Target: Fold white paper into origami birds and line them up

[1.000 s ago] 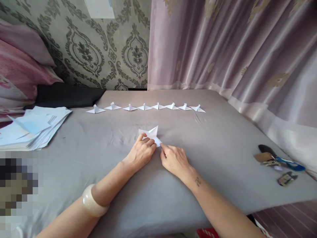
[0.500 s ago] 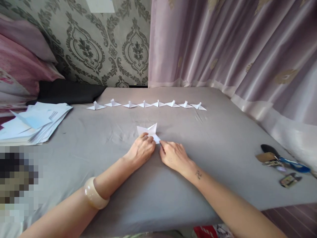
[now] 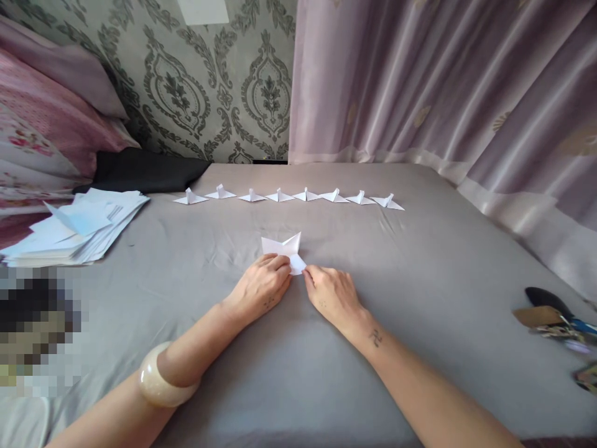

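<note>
A partly folded piece of white paper (image 3: 285, 247) is between my hands, low over the grey sheet, with two points spreading up and away from me. My left hand (image 3: 265, 279), above a cream bangle, is closed on its near left part, and the fingers cover that portion. With thumb and forefinger, my right hand (image 3: 332, 291) pinches the near right corner; its other fingers curl under. Beyond the paper, several small folded white paper birds (image 3: 278, 196) stand in a row across the sheet.
A stack of papers (image 3: 79, 227) lies at the left, beside a black cloth (image 3: 149, 171). Keys with a brown tag (image 3: 541, 316) rest at the far right. Purple curtains (image 3: 396, 81) hang behind on the right, and patterned wallpaper (image 3: 224, 96) is at the back.
The view has swung slightly left, so things appear farther right. The right hand's fingertips now pinch the paper's corner, and more of its near flap shows between the hands.
</note>
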A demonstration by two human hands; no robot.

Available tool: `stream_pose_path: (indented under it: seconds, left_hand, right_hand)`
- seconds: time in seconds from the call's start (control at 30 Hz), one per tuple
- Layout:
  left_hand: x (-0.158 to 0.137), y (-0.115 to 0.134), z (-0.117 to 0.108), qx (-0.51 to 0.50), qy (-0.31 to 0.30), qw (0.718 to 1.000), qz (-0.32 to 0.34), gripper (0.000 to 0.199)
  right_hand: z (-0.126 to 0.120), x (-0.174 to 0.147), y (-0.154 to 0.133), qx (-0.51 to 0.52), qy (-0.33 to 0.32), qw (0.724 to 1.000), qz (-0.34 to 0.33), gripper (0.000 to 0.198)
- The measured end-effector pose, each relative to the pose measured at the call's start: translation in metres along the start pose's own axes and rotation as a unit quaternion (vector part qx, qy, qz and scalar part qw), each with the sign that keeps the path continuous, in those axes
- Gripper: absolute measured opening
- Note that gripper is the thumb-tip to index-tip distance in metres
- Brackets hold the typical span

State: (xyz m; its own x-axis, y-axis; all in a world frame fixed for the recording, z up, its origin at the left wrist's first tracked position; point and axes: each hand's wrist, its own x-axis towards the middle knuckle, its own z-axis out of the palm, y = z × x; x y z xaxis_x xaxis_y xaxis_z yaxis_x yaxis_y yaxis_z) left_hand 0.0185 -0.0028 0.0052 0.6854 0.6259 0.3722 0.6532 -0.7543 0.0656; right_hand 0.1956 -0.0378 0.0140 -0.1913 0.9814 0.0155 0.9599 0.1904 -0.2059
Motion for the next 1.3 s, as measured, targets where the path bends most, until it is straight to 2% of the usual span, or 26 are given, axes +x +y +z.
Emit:
stream_pose_path:
  seconds: [0.2, 0.3, 0.4, 0.57, 0.73, 1.03, 1.3]
  left_hand:
    - [0.003, -0.001, 0.002, 0.007, 0.007, 1.000, 0.013, 0.026]
    - [0.005, -0.005, 0.003, -0.016, 0.032, 0.999, -0.017, 0.023]
    - [0.007, -0.008, 0.002, -0.039, 0.033, 0.998, -0.040, 0.018]
    - [0.007, -0.005, 0.000, -0.037, 0.021, 0.999, -0.021, 0.014]
    - [0.009, -0.002, 0.001, -0.013, 0.021, 1.000, -0.017, 0.018]
    - [0.012, -0.006, 0.007, -0.044, 0.015, 0.994, -0.097, 0.019]
    - [0.018, -0.008, 0.008, -0.023, 0.003, 0.994, -0.108, 0.021]
  right_hand:
    - [0.001, -0.003, 0.005, 0.045, 0.019, 0.999, -0.007, 0.024]
    - [0.003, -0.002, 0.005, 0.059, 0.024, 0.998, -0.009, 0.022]
    - [0.006, 0.001, 0.005, 0.055, 0.019, 0.998, -0.006, 0.026]
    - [0.007, 0.002, 0.005, 0.055, 0.016, 0.998, 0.006, 0.029]
    - [0.009, 0.000, 0.006, 0.073, 0.022, 0.997, 0.019, 0.030]
    - [0.011, 0.006, 0.001, 0.099, 0.038, 0.990, 0.096, 0.023]
    - [0.011, 0.010, -0.002, 0.099, 0.047, 0.987, 0.117, 0.016]
